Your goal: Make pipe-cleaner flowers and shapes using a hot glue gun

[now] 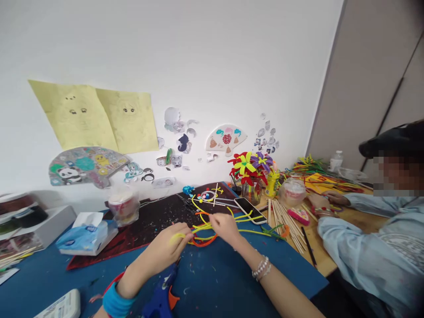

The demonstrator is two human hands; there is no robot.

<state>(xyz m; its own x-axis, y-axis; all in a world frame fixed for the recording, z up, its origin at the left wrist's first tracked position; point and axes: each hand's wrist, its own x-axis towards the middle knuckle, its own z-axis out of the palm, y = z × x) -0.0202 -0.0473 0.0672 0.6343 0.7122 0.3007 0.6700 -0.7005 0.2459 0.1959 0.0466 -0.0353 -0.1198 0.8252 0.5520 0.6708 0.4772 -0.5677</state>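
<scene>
Both my hands are over the blue table mat, in the middle of the view. My left hand, with a blue band at the wrist, is closed on yellow pipe cleaners. My right hand, wearing a beaded bracelet, has its fingers pinched at an orange pipe cleaner. The orange strand curves below and between the hands. More yellow strands stretch to the right, towards a green and orange piece. A blue glue gun lies below my left hand.
Tissues and a lidded tub stand left. Behind are scissors, a phone and a vase of pipe-cleaner flowers. Wooden sticks lie right. A person in a light blue sleeve works at the far right.
</scene>
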